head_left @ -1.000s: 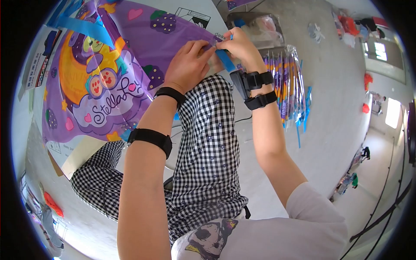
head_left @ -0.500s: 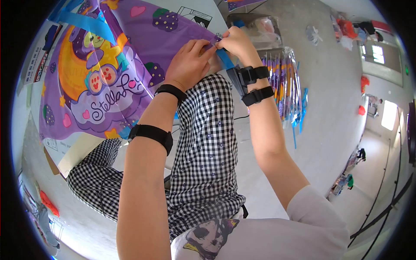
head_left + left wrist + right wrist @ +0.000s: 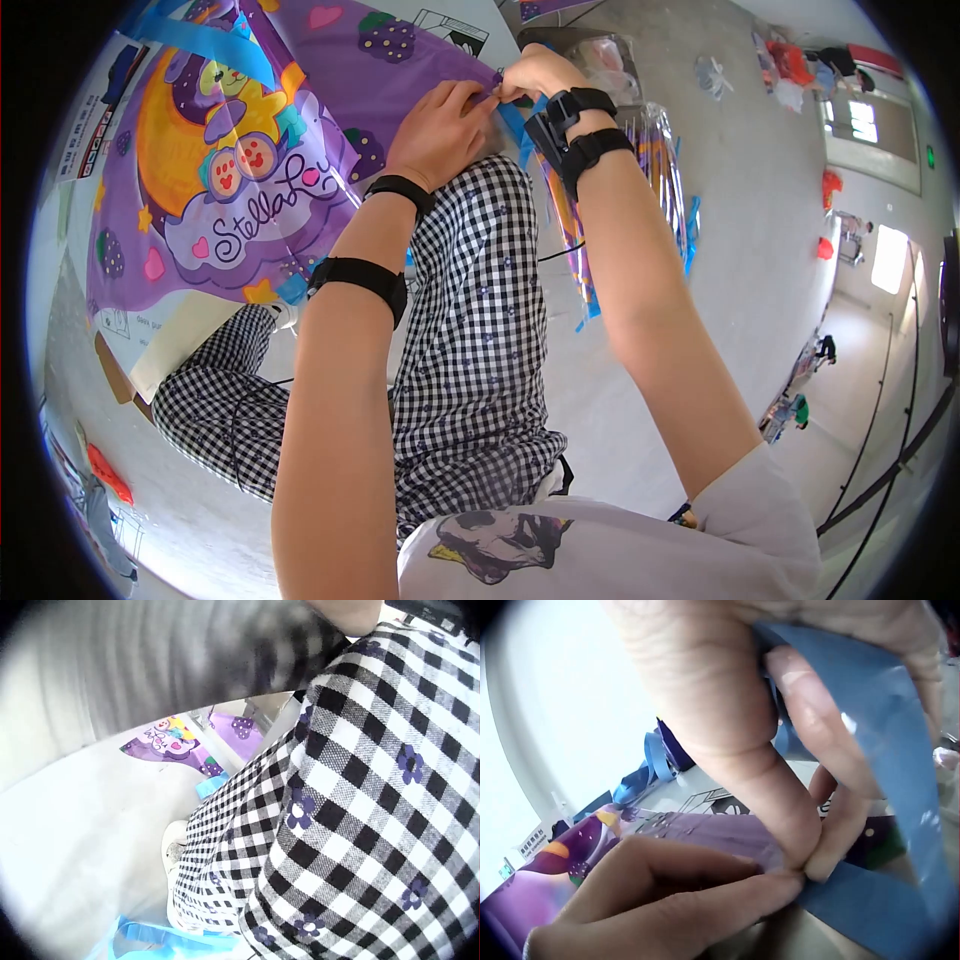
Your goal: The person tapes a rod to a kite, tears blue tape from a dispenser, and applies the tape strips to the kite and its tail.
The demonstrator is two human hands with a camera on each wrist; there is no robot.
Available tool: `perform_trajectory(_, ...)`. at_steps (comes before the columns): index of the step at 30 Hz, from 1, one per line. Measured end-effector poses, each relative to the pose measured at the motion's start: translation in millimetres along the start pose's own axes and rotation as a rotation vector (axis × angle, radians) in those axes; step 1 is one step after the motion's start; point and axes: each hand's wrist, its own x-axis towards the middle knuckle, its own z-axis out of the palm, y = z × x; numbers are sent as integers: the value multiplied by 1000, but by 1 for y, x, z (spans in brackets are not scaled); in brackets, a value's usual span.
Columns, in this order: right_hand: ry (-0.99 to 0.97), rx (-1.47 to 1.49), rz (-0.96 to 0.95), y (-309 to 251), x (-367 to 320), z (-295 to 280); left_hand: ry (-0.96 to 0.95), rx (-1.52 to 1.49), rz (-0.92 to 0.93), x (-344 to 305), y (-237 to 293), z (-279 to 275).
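Note:
A purple plastic sheet (image 3: 330, 70) printed with a cartoon character and "StellaLou" lettering spreads before me in the head view. At its right corner my left hand (image 3: 440, 128) pinches the edge between thumb and forefinger. My right hand (image 3: 540, 76) meets it there, fingertips against fingertips. In the right wrist view, my right hand (image 3: 705, 690) pinches a blue ribbon (image 3: 866, 900) right at the corner, and the ribbon loops up around its fingers. The left fingers (image 3: 667, 919) come in from below. What lies inside the pinch is hidden.
Beneath the sheet is a white printed box (image 3: 475, 35). Clear packets of colourful printed items (image 3: 655, 150) lie on the floor beyond my right arm. My checked trouser leg (image 3: 475, 270) is just below the hands. Another blue ribbon (image 3: 215, 45) crosses the sheet's upper left.
My right hand has moved slightly up, its wrist and forearm turning and swinging over the packets. The left hand stays at the sheet's corner, shifted only a little.

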Motion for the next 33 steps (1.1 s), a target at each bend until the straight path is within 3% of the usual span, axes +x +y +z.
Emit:
perform_trajectory(6, -61, -91, 33, -5, -1, -7, 3, 8, 0, 1, 0, 1)
perform_trajectory(14, -53, 12, 1, 16, -7, -2, 4, 11, 3, 0, -2, 2)
perform_trajectory(22, 113, -2, 4, 13, -19, 6, 36, 4, 52, 1, -3, 2)
perform_trajectory(25, 141, 28, -13, 17, -21, 13, 64, -38, -36, 2, 0, 4)
perform_trajectory(28, 312, -44, -78, 22, -24, 30, 59, 8, -21, 3, 2, 2)
perform_trajectory(33, 432, 189, -121, 34, -37, 52, 23, 90, 5, 6, 4, 0)
